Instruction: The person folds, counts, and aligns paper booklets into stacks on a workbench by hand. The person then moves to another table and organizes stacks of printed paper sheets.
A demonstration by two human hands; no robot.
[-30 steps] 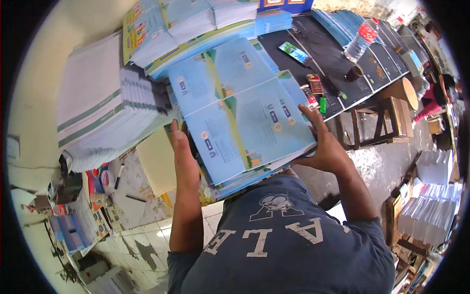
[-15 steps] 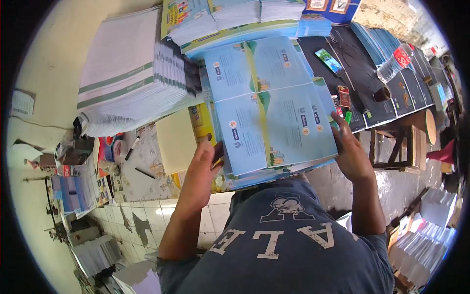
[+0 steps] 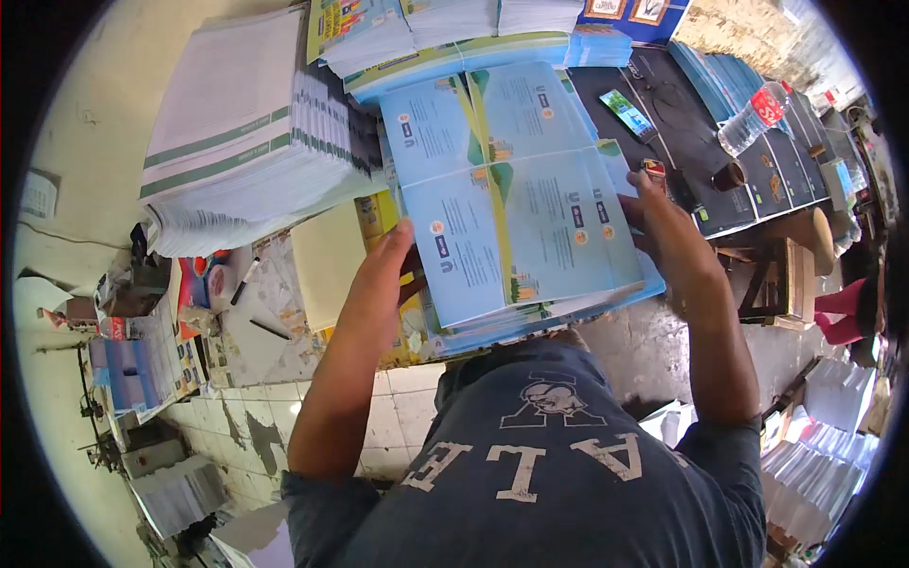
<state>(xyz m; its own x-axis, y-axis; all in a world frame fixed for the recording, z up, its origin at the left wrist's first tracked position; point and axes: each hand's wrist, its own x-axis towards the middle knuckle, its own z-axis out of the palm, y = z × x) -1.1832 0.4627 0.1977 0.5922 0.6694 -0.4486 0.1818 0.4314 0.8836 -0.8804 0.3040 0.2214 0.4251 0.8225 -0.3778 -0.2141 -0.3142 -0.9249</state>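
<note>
A bundle of light blue printed sheets or booklets (image 3: 559, 237) lies in front of me, with thin white string crossing its top. My left hand (image 3: 383, 275) holds its left edge, thumb up by the top sheet and the other fingers partly hidden at the side. Along the right edge, my right hand (image 3: 668, 227) grips with fingers bent against the side. More blue sheets (image 3: 492, 333) show beneath the bundle's near edge. Right behind it rises another stack of blue and yellow booklets (image 3: 417, 71).
A tall stack of white sheets (image 3: 227, 142) stands at left, near cream paper (image 3: 327, 265) and a marker (image 3: 245, 281). On the dark table at right are a phone (image 3: 627, 114), a plastic bottle (image 3: 755, 119) and a cup (image 3: 729, 176). A wooden stool (image 3: 781, 275) stands below.
My right hand has slid forward along the bundle's right side, and my left hand has moved slightly forward too. The view has shifted a little. More pink clothing shows at the far right.
</note>
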